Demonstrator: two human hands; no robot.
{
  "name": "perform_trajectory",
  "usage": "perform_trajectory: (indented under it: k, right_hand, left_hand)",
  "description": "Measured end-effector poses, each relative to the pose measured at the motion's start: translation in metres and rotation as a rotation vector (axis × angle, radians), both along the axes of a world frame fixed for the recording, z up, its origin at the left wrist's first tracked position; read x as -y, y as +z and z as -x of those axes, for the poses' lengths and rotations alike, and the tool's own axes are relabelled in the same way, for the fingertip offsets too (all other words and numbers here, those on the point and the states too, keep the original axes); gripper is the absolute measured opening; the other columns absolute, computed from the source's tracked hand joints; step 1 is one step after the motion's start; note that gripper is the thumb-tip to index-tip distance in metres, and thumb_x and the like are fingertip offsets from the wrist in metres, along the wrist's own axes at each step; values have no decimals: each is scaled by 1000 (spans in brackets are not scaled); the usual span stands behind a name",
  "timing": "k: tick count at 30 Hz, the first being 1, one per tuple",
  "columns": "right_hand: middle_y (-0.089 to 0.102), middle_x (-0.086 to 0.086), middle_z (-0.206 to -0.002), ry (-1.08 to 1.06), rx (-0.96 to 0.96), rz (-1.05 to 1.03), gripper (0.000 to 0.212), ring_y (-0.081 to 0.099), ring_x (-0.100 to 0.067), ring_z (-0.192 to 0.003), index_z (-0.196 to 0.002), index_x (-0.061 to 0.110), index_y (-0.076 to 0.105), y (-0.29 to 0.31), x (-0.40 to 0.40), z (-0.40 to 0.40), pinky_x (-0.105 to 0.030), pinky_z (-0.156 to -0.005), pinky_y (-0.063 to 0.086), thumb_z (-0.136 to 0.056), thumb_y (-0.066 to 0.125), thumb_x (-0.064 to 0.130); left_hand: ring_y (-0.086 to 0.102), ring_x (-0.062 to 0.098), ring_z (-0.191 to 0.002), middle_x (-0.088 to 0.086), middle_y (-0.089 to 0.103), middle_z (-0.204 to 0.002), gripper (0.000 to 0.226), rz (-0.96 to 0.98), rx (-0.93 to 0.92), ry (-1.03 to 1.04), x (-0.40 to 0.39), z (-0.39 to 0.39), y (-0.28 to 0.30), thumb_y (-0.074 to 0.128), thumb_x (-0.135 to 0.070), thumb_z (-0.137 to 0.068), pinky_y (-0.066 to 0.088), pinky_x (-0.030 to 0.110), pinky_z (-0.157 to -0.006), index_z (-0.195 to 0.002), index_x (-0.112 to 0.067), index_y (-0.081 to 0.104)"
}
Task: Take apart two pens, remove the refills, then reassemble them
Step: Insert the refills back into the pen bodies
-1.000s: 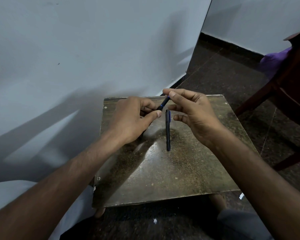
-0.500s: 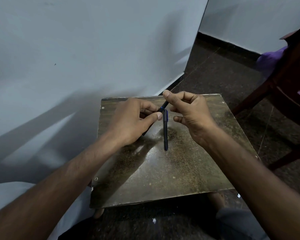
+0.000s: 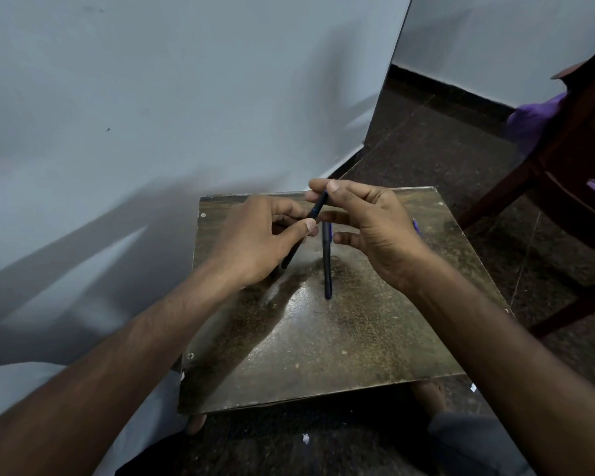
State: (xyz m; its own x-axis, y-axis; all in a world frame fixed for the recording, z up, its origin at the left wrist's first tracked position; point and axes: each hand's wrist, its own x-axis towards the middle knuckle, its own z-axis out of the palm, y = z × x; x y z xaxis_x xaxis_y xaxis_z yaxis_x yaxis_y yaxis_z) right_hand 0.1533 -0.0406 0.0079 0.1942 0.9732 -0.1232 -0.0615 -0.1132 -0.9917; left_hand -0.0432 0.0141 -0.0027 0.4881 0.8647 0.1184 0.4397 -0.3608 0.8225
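A: Pen (image 3: 317, 208), dark, tilted, pinched at both ends by left hand (image 3: 258, 240) and right hand (image 3: 370, 231) above the table (image 3: 340, 341).

B: Any writing?

A: None readable. Second pen (image 3: 327, 266) lies flat on the table.

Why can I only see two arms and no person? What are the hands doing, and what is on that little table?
The camera sits on the person's head and looks down, so you see what they see: just their own arms and hands. There is no machine here. The left hand and the right hand both grip one dark pen, each holding one end of it, above a small worn table. A second dark pen lies flat on the table, just below the hands, and nobody is touching it. The table stands on a dark floor next to a pale wall. At the right edge is part of a wooden chair.
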Motion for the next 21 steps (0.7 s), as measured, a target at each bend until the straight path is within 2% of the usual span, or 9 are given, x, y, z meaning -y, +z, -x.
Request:
perform_trajectory:
  k: [5,7,10,13,15,16,18,19,21]
  right_hand:
    - [87,0,-100,-134,63,-74,20,72,2,-86,-110,12,85,-2,0,5,-20,-68,49,-101,77,28]
    - [85,1,-90,-176,66,-125,22,72,8,-75,-107,0,83,-3,-1,8,-12,-63,51,-99,79,20]
    - [83,2,-84,-204,94,-154,20,72,9,-69,-100,-2,83,-2,-2,15,-6,-63,50,-98,80,18]
    - [85,-5,-87,-248,133,-150,21,78,-2,-77,-92,2,85,0,-5,25,-13,-73,56,-97,82,23]
    - [86,-6,-88,-283,168,-149,20,84,-17,-90,-88,8,86,-3,-6,30,-30,-90,64,-96,84,26]
    - [86,-4,-88,-288,188,-141,20,84,-19,-93,-87,11,86,-5,-7,31,-37,-97,64,-96,84,29]
    - [87,0,-91,-262,219,-108,21,83,-12,-96,-90,15,87,-11,-8,34,-39,-103,62,-97,81,33]
    - [87,4,-92,-242,261,-92,23,82,-5,-96,-92,17,87,-14,-9,35,-33,-101,61,-100,78,37]
    - [84,14,-88,-207,521,-89,30,74,14,-86,-97,21,87,-18,-9,37,-9,-86,54,-104,71,44]
  left_hand:
    - [73,-14,-78,-21,82,-84,1,48,14,-15,1,-2,3,81,-35,-97,46,-1,-68,-98,-36,81]
    - [69,-13,-70,-17,79,-78,5,2,-3,9,3,-4,3,81,-33,-97,46,2,-64,-93,-34,78]
    - [70,-9,-72,-17,76,-75,11,-62,-16,45,6,-4,4,81,-32,-97,44,2,-61,-88,-33,74]
    - [71,-7,-76,-15,76,-75,15,-88,-14,59,6,-4,1,82,-31,-96,45,2,-61,-86,-33,71]
    - [70,-12,-71,-18,75,-71,17,-83,-33,60,3,-3,-1,83,-32,-95,44,1,-60,-84,-35,70]
    - [69,-14,-68,-21,74,-68,19,-71,-53,56,-1,0,-2,84,-33,-94,44,1,-59,-81,-37,70]
    - [68,-15,-65,-24,74,-66,21,-33,-105,54,-10,7,-3,86,-33,-92,45,2,-59,-78,-38,71]
    - [67,-16,-63,-22,73,-65,20,-23,-130,79,-15,11,-4,87,-34,-91,45,3,-59,-78,-38,73]
    - [65,-17,-61,-21,71,-67,16,-39,-159,196,-25,21,-4,87,-35,-89,41,1,-58,-79,-35,75]
